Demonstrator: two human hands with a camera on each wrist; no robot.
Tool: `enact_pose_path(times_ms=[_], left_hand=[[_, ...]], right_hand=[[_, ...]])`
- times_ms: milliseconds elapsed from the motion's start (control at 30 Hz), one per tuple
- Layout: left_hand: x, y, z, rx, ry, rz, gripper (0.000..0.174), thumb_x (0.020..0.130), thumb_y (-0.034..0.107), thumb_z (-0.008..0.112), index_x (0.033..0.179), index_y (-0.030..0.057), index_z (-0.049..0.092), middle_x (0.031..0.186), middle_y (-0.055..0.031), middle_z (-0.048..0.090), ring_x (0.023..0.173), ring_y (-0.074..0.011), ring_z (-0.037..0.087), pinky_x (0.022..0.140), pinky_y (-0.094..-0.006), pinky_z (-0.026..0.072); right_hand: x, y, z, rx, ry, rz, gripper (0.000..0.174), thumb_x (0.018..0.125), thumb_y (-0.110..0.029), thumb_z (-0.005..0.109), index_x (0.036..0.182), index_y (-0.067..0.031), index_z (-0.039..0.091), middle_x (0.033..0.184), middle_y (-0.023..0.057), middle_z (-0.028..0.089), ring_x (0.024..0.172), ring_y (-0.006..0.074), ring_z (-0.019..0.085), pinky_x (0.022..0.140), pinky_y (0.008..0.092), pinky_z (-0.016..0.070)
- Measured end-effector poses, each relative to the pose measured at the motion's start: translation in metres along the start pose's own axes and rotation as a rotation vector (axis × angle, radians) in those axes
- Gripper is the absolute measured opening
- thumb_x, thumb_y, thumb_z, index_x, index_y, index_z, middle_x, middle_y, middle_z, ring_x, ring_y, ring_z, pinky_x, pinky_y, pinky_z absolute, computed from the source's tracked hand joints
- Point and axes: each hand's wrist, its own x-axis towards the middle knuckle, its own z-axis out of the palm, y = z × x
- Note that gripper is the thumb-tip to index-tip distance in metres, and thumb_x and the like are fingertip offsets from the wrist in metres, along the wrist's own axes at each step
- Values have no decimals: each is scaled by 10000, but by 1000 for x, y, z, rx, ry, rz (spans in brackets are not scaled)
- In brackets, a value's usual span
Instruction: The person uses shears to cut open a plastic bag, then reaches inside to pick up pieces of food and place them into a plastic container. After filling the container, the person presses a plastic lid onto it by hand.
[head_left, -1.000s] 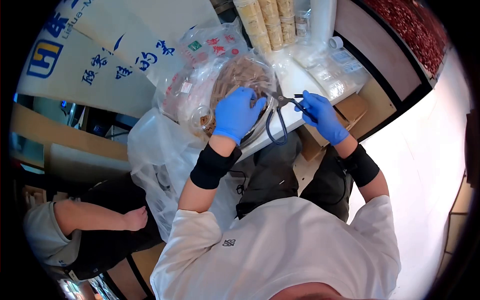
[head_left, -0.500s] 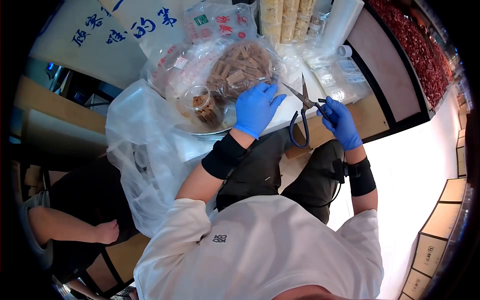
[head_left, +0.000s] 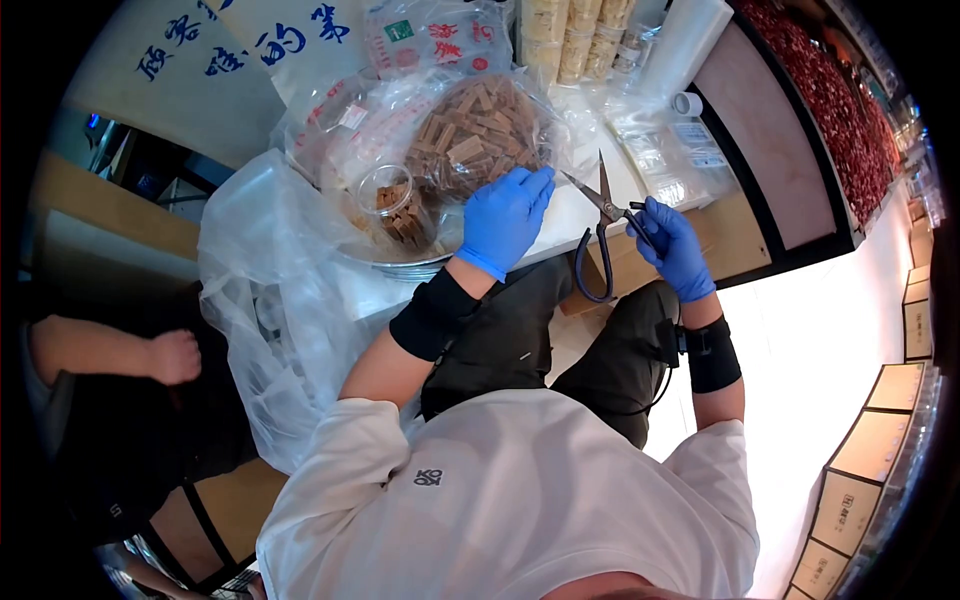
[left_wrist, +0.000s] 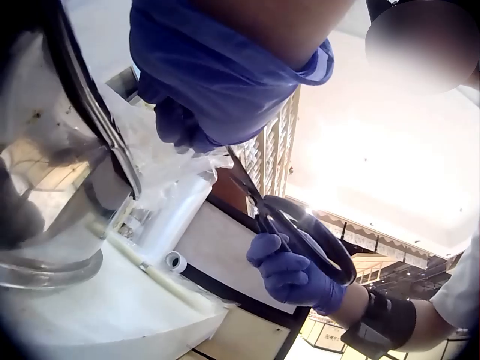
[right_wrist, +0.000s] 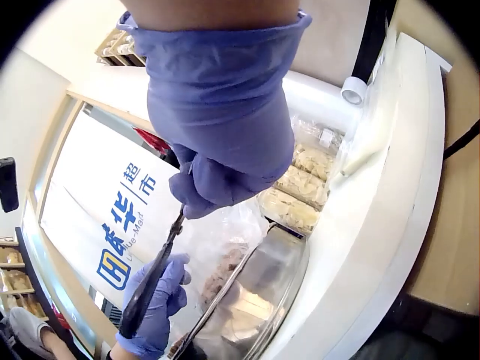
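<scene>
My blue-gloved left hand (head_left: 505,222) is at the right lower side of a clear plastic bag (head_left: 480,125) full of brown stick-like pieces. In the left wrist view its curled fingers pinch see-through plastic. My gloved right hand (head_left: 675,248) grips one handle of a pair of dark scissors (head_left: 606,205). Their blades are spread and point toward the left fingertips; the other handle loop swings free below. Left of my left hand, a clear open jar (head_left: 400,212) with similar brown sticks in it leans on a round metal tray (head_left: 410,270).
Tall tubs of pale slices (head_left: 560,40) stand at the back, beside a clear plastic roll (head_left: 690,45). A tape roll (head_left: 687,104) and flat clear packs (head_left: 665,165) lie at right. A large translucent bag (head_left: 275,310) hangs at left, near another person's arm (head_left: 110,350).
The scissors and right hand have moved away from the bag toward the right, and the blades spread. My left hand has shifted off the bag's middle to its right edge. The head view has turned.
</scene>
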Motion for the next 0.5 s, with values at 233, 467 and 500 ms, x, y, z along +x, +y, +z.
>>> enact_pose_path(times_ms=[233,467,500], left_hand=[[1,-1,-1,-40,-25,-39,164,882,152,621,1024,84,669,853,-99,622,707,-310,628,607,-374,509],[-1,-9,5,-143,21,-125,144,899,155,598,997,66,656,886,-121,626,753,-335,631,644,-378,516],[-1,-10,5,-143,24,-127,144,899,155,598,997,66,656,886,-121,626,753,-335,631,644,-378,516]], right_hand=[[10,7,2,78,-37,16,359,974,-345,536,716,-107,459,724,122,591,454,81,396,394,187,271],[17,9,0,106,-37,15,364,971,-347,540,704,-115,455,718,106,577,460,88,404,399,197,278],[17,9,-1,103,-39,16,364,971,-347,540,704,-115,455,718,106,577,460,88,404,399,197,278]])
